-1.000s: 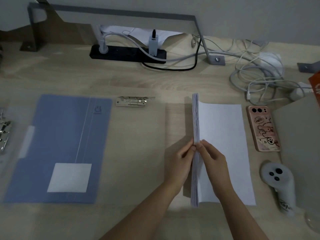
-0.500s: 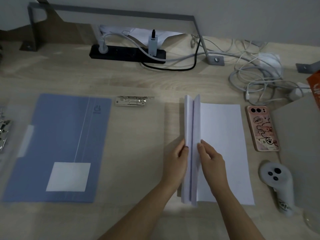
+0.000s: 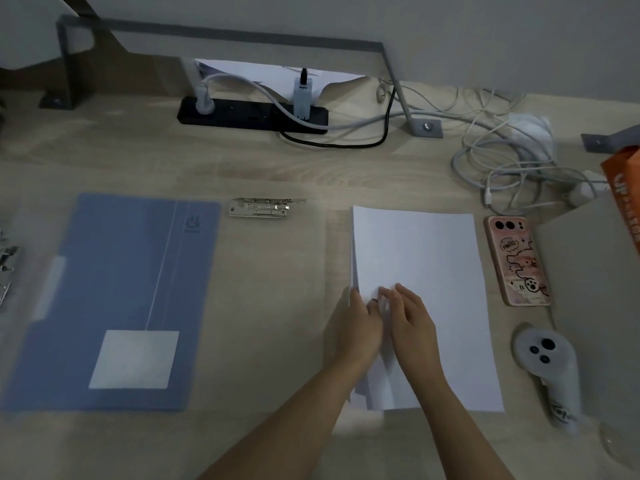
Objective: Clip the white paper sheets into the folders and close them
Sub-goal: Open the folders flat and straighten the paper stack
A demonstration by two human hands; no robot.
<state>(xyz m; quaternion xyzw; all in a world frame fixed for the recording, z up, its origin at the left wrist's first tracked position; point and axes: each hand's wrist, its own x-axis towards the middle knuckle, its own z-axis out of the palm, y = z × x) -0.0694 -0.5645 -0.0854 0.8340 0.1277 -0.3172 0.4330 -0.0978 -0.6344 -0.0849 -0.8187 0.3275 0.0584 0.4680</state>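
Observation:
A stack of white paper sheets (image 3: 422, 271) lies flat on the desk, right of centre. My left hand (image 3: 358, 323) is at the stack's left edge, its fingertips curled onto the sheets there. Beside it, my right hand (image 3: 414, 323) rests on top of the paper with fingers stretched out. A blue folder (image 3: 114, 271) with a white label lies shut at the left. Between the folder and the paper lies a translucent cover (image 3: 277, 306), with a metal clip (image 3: 263, 207) at its far edge.
A phone in a pink case (image 3: 516, 261) and a white controller (image 3: 547, 368) lie right of the paper. A black power strip (image 3: 249, 114) and tangled white cables (image 3: 505, 161) run along the back. More metal clips (image 3: 7, 268) show at the left edge.
The sheets stood on edge between both hands, then split apart. Now they lie flat to the right, and my hands have come down onto the stack's left part.

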